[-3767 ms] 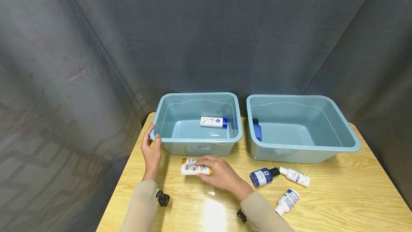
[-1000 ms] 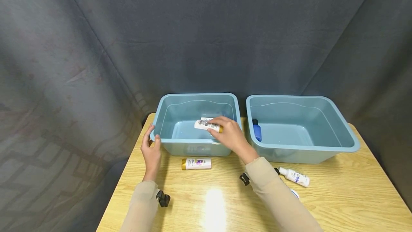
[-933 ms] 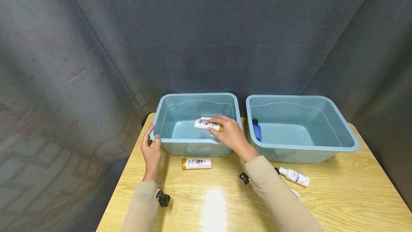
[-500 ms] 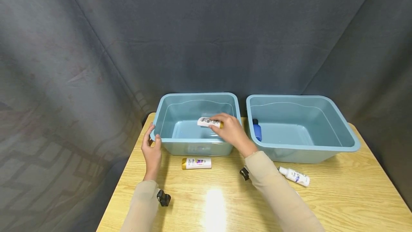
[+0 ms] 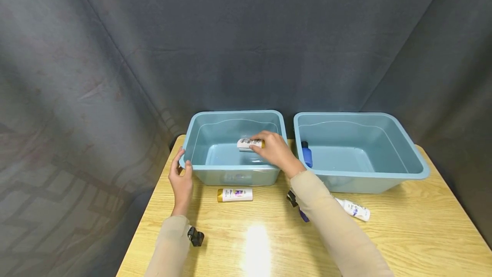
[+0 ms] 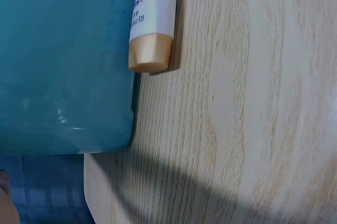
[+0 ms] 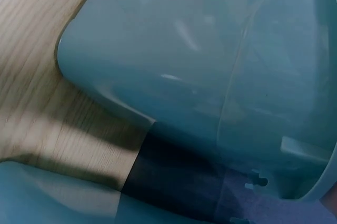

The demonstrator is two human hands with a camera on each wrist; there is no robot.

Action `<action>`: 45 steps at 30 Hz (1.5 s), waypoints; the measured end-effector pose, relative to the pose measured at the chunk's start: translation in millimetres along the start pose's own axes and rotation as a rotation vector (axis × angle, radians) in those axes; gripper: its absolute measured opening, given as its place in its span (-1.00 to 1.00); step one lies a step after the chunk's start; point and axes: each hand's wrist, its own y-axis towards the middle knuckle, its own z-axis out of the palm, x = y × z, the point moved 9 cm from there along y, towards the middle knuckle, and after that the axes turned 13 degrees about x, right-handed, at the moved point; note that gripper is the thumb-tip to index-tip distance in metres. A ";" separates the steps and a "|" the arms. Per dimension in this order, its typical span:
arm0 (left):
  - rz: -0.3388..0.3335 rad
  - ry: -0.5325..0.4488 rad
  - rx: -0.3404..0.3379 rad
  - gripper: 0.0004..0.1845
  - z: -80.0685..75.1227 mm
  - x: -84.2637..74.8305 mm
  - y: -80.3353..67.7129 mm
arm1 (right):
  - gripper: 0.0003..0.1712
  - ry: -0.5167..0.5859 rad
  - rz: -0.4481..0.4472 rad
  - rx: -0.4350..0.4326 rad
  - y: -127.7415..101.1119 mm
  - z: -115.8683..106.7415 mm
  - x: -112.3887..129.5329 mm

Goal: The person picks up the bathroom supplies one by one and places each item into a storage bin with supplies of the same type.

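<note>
The bottle [image 5: 250, 143], white with a gold cap and a barcode label, lies sideways in the right hand [image 5: 273, 152], whose fingers curl round it low inside the left bin [image 5: 234, 170]. Let go from there, it could roll across the smooth floor or knock another bottle hidden behind the hand. The left hand [image 5: 181, 181] grips that bin's near-left corner, thumb over the rim. A second gold-capped bottle [image 5: 235, 194] lies on the table [image 5: 246, 243] in front.

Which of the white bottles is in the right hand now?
The white gold-capped bottle inside the left bin, held in the right hand's grip. Its twin lies loose on the table before that bin, and another white bottle lies untouched by the right sleeve.
</note>
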 end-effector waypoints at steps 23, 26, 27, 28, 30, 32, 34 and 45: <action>-0.009 0.005 0.010 -0.59 2.9 -4.8 -1.5 | -0.66 -0.082 0.031 0.075 6.3 5.3 -15.0; -0.014 0.011 0.008 -0.60 3.3 -10.0 -2.8 | -0.67 -0.079 0.034 0.074 6.2 5.6 -15.4; -0.012 0.009 0.008 -0.60 3.3 -10.4 -3.1 | -0.66 -0.080 0.034 0.072 6.2 5.6 -15.5; -0.013 0.008 0.008 -0.60 3.4 -10.6 -3.3 | -0.67 -0.080 0.033 0.069 6.2 5.4 -15.6; -0.013 0.005 0.008 -0.60 3.3 -10.0 -3.3 | -0.68 -0.077 0.029 0.061 6.0 4.9 -15.5; -0.018 0.003 0.002 -0.60 1.8 1.0 -1.5 | -0.70 -0.075 0.022 0.043 5.7 3.9 -15.4; -0.021 0.000 0.002 -0.60 1.3 4.3 -0.7 | -0.72 -0.076 0.015 0.026 5.0 2.6 -15.1; -0.029 0.011 0.016 -0.59 2.5 -8.7 -2.5 | -0.73 -0.067 0.011 -0.023 -2.4 -3.8 -12.4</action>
